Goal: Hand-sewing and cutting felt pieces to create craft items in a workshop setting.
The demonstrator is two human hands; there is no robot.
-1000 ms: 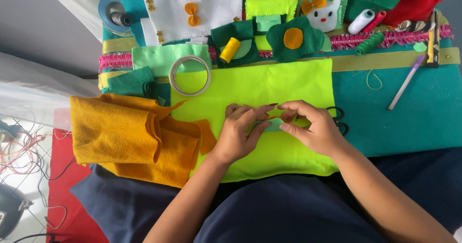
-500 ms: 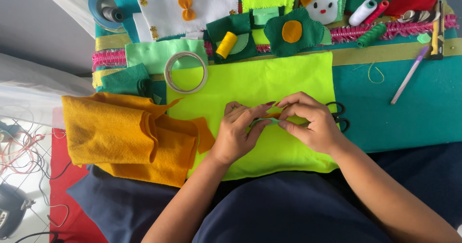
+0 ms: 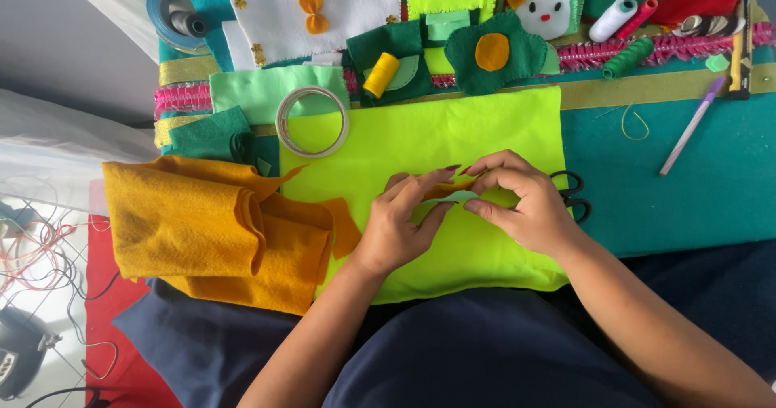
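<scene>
Since a second ago very little shifts: our hands stay over the lime-green felt sheet (image 3: 453,141), drawing a touch closer together, and the small pale green felt piece (image 3: 454,196) sits between our fingertips as before. We judge that the fine handling of this piece is ongoing, not finished.

Going left to right, we count one folded mustard-yellow felt bundle (image 3: 202,222) lying on the dark blue cloth (image 3: 202,351), its edge overlapping the lime sheet. Above it lies one ring of clear tape (image 3: 312,120), resting half on the lime sheet. One yellow thread spool (image 3: 381,74) lies on dark green felt at the back.

Our left hand (image 3: 400,226) has its fingers curved, thumb and forefinger pressed onto the left end of the pale green piece. Our right hand (image 3: 525,202) pinches the right end of it, the other fingers curled above. An orange scrap shows just behind the piece; whether we grip it too, we cannot tell.

Beside the right hand, one pair of black-handled scissors (image 3: 575,194) lies partly hidden. Further back we count one green felt flower (image 3: 493,52) with an orange centre, one white cat face (image 3: 546,8), three more spools (white, red, green), and one lilac pen (image 3: 687,129) on the teal felt (image 3: 695,190).
</scene>
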